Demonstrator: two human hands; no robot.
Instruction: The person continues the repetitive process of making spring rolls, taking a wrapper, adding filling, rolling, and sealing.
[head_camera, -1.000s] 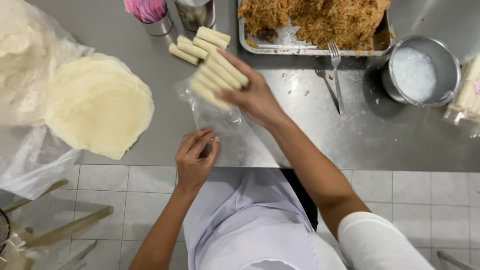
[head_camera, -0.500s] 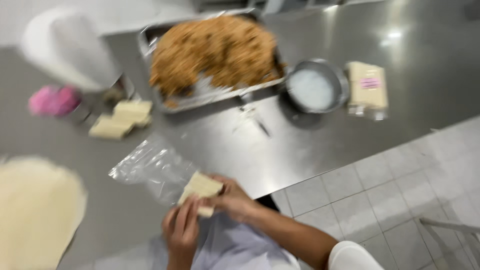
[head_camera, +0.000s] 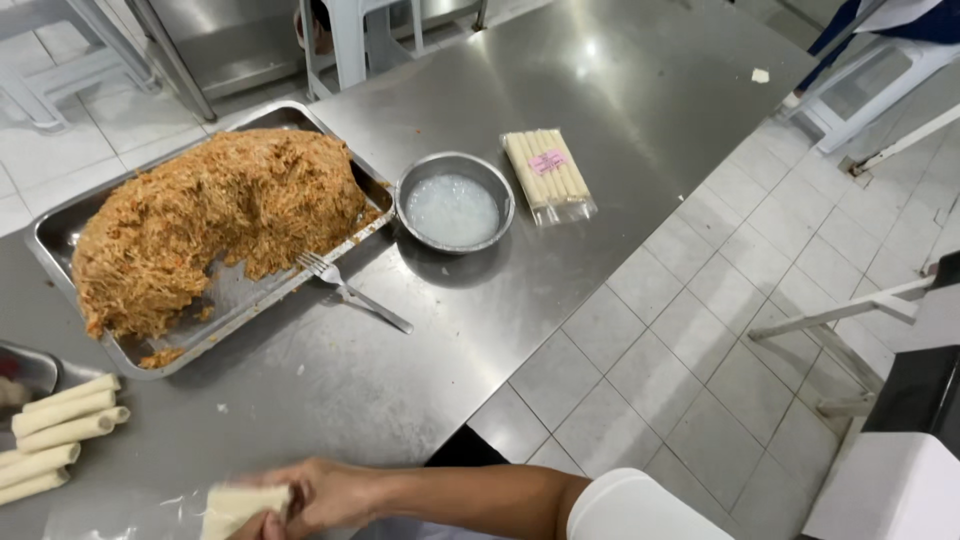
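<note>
Steel table, its near edge meeting tiled floor; bare steel lies between fork and near edge. At that edge the right hand has its grip closed around a bundle of pale rolls, long axis running left-right; the left hand's grip cannot be told

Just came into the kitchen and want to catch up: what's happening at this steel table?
A person's right hand grips a bunch of pale rolls at the table's near edge, by clear plastic; the left hand can't be made out. More loose rolls lie to the left. A tray heaped with shredded filling, a fork, a bowl and a sealed pack sit beyond.
</note>
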